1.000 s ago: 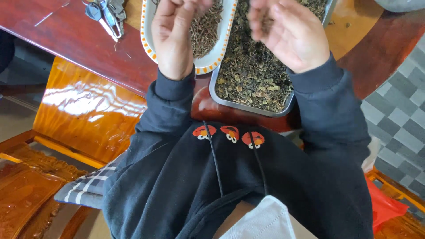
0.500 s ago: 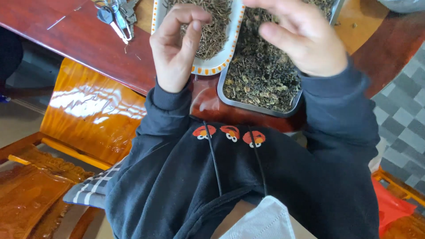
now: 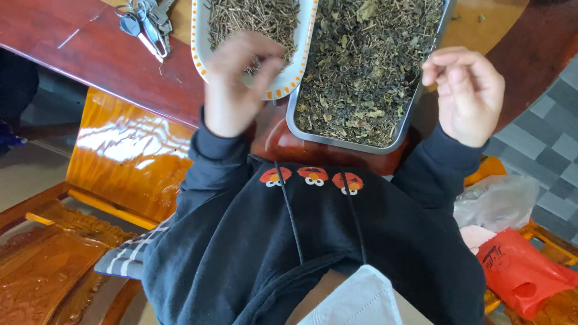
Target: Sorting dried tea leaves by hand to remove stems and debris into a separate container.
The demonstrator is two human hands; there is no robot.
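My left hand hovers, blurred by motion, over the near end of a white oval dish with an orange-dotted rim, which holds dried brown stems. Its fingertips are pinched toward the thumb, and I cannot tell whether anything is between them. My right hand hangs just past the right edge of a metal tray full of dried green leaves and twigs. Its fingers are curled against the thumb, with nothing visible in them. Dish and tray sit side by side on a dark red wooden table.
A bunch of keys lies on the table left of the dish. A glossy orange wooden chair stands at my left. A red plastic bag and a clear bag lie at my right. Grey floor tiles show beyond.
Both hands have drawn back toward me from over the leaves. The right hand went off the tray to its right side, and the left hand dropped to the dish's near end.
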